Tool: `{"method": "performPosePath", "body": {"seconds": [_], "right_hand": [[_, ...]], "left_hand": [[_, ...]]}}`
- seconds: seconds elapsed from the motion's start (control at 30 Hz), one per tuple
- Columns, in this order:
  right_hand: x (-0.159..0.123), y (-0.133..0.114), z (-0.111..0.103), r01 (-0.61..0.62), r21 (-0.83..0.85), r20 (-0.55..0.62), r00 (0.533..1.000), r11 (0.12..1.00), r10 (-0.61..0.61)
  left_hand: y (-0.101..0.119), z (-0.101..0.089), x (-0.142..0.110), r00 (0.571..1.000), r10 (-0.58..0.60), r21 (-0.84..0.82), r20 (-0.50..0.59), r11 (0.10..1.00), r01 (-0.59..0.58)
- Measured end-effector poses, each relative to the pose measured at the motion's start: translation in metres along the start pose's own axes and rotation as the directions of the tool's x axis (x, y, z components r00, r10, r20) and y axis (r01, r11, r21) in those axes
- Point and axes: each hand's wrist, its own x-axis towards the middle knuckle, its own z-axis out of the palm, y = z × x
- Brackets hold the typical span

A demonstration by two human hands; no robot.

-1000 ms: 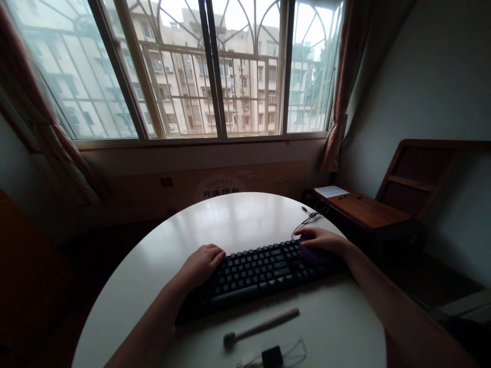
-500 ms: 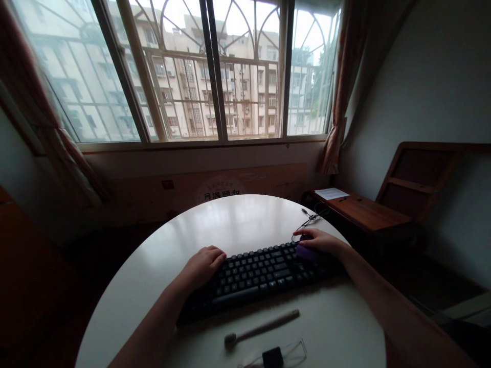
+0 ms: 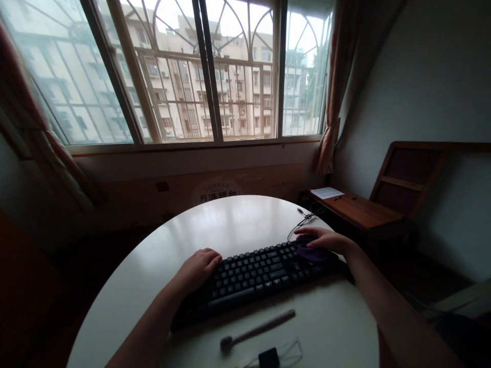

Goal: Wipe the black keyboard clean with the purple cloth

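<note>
A black keyboard [image 3: 245, 281] lies slantwise on the white round table [image 3: 153, 255]. My left hand [image 3: 201, 266] is closed around its left end, the thumb resting near the top edge. At the right part of the keys, my right hand [image 3: 324, 240] holds a purple cloth [image 3: 314, 254] pressed on the keyboard. Its fingertips are partly hidden by the hand and cloth. In front of the keyboard is a toothbrush [image 3: 259, 329] with dark bristles. Nearer still, a small black object with a wire loop [image 3: 269, 358] is cut off by the lower edge.
A black cable [image 3: 305, 220] lies coiled behind the keyboard at the table's right edge. Beyond it stands a wooden bench [image 3: 368, 212] with paper sheets [image 3: 327, 192] on it. A barred window [image 3: 215, 76] with curtains fills the far wall.
My right hand has shifted a little to the right over the keys with the purple cloth. My left hand keeps its hold on the keyboard. The view has turned slightly right.
</note>
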Motion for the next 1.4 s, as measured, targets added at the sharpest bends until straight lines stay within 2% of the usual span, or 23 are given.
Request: {"method": "performPosePath", "body": {"seconds": [0.17, 0.33, 0.47, 0.7, 0.9, 1.1, 1.27, 1.4], "right_hand": [[0.005, -0.002, 0.004, -0.018, -0.083, -0.034, 0.999, 0.996, 0.015], [0.02, 0.006, 0.006, -0.037, -0.257, -0.148, 0.989, 0.966, -0.002], [0.024, 0.01, 0.005, 0.033, -0.333, -0.117, 0.99, 0.942, -0.076], [0.014, 0.002, 0.005, 0.074, -0.32, -0.036, 0.995, 0.944, -0.09], [0.006, -0.001, 0.003, 0.068, -0.244, 0.031, 0.998, 0.967, -0.062], [0.015, 0.006, 0.003, 0.015, -0.256, -0.04, 0.999, 0.967, -0.026], [0.019, 0.004, 0.009, 0.041, -0.351, -0.084, 0.994, 0.935, -0.075], [0.018, 0.003, 0.01, 0.075, -0.378, -0.068, 0.992, 0.923, -0.108]], "left_hand": [[-0.001, 0.001, 0.001, 1.0, -0.003, 0.003, -0.007, 1.0, 0.003], [0.0, 0.001, 0.0, 1.0, 0.0, -0.007, -0.014, 1.0, 0.0], [0.001, 0.0, 0.0, 1.0, -0.01, 0.002, -0.012, 1.0, 0.01], [0.004, -0.002, -0.002, 1.0, -0.011, -0.005, -0.004, 1.0, 0.011], [0.004, -0.002, -0.002, 1.0, -0.009, -0.005, 0.001, 1.0, 0.009], [0.001, -0.001, -0.001, 1.0, -0.011, -0.02, -0.009, 1.0, 0.011], [-0.001, 0.0, -0.001, 1.0, 0.005, -0.01, -0.015, 1.0, -0.005], [-0.001, 0.001, 0.0, 1.0, 0.005, -0.009, -0.015, 1.0, -0.005]]}}
